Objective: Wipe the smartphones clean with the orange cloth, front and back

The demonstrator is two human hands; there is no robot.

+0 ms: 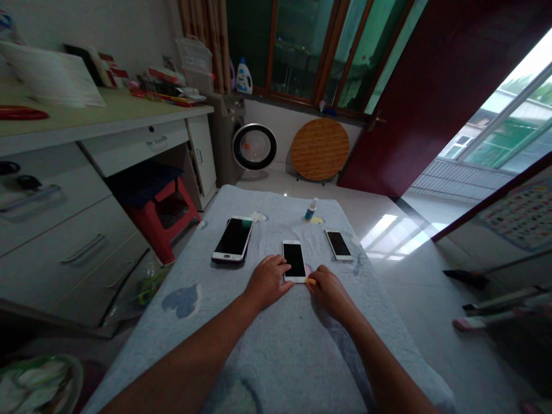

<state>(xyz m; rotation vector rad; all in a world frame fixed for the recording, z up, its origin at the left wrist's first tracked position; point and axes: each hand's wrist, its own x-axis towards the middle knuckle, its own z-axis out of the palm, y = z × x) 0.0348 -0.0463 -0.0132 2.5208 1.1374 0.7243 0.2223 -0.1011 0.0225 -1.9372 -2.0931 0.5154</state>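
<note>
A white smartphone [295,257] with a dark screen lies face up on the cloth-covered table [276,345]. My left hand [266,280] grips its lower left side, fingertips over the screen edge and thumb by the bottom edge. Pinched in my right hand [326,288] is a small orange tool [310,281], its tip at the phone's lower right corner; its exact kind is too small to make out. Left of my hands, a white-framed phone [233,237] rests on top of a darker device. Another white phone [339,245] lies to the right, and a small spray bottle [310,210] stands behind.
A red stool [168,213] is beside the table on the left, under a desk [142,123]. Beyond the table are a washing machine [228,138] with its round door ajar and a round wooden tabletop [320,148]. A dark red door [401,103] stands at the right.
</note>
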